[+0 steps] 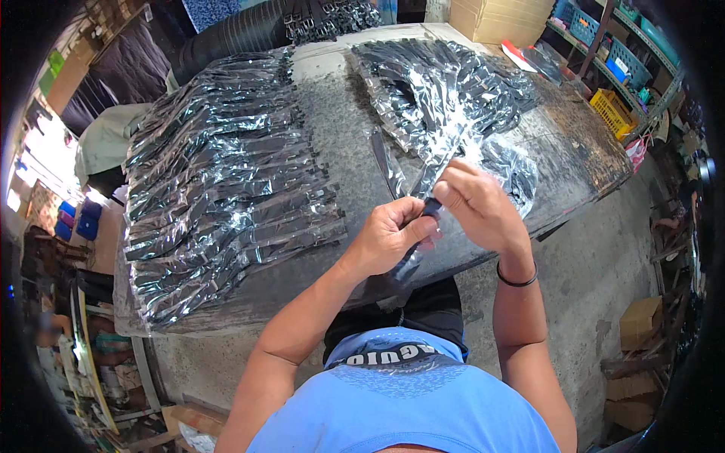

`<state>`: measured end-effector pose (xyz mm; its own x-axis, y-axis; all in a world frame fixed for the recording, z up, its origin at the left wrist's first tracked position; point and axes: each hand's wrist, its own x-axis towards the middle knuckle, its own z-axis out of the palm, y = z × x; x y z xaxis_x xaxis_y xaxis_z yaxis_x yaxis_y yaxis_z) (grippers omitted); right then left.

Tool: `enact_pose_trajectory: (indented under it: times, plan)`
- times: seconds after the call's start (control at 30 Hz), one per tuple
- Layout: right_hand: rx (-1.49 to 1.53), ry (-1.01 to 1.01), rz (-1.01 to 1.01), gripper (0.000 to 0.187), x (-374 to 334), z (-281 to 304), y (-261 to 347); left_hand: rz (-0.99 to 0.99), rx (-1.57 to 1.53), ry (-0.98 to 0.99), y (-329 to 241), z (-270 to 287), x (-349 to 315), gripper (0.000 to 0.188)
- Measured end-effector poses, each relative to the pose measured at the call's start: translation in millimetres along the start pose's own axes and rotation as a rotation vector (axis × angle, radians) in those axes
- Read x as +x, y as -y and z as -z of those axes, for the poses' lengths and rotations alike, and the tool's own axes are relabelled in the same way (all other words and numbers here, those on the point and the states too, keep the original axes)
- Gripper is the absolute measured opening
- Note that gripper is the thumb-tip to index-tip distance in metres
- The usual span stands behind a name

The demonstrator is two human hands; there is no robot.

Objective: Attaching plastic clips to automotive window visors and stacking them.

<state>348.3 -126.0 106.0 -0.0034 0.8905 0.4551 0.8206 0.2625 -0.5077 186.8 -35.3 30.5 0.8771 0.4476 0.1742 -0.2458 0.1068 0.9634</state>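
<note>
My left hand (389, 236) is closed around a dark belt (431, 207) at the table's near edge, its thumb laid across it. One end hangs below this hand toward my waist, and shiny clear plastic (434, 167) runs up from it. My right hand (482, 205) is just right of the left, fingers curled and pinched on the belt by its plastic; slight blur hides the exact hold. Beyond my hands lies a heap of black belts in clear sleeves (423, 83). Crumpled clear plastic (515, 167) is beside my right hand, and one thin sleeved strip (387, 164) lies left of it.
A long row of sleeved black belts (226, 174) covers the left side of the worn table (328, 113). Belts with metal buckles (328, 19) are piled at the back. A cardboard box (498, 19) stands back right, near shelves holding a yellow crate (612, 113).
</note>
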Motion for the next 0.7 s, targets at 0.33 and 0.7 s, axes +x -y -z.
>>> enact_pose_trajectory:
  times: [0.33,0.7]
  plan:
    - [0.219,-0.153,-0.110,0.015,0,0,10,0.167,-0.403,-0.020,-21,-8,12,0.075]
    - [0.534,-0.541,0.296,0.025,-10,116,42,0.361,0.250,1.153,-40,-29,25,0.058]
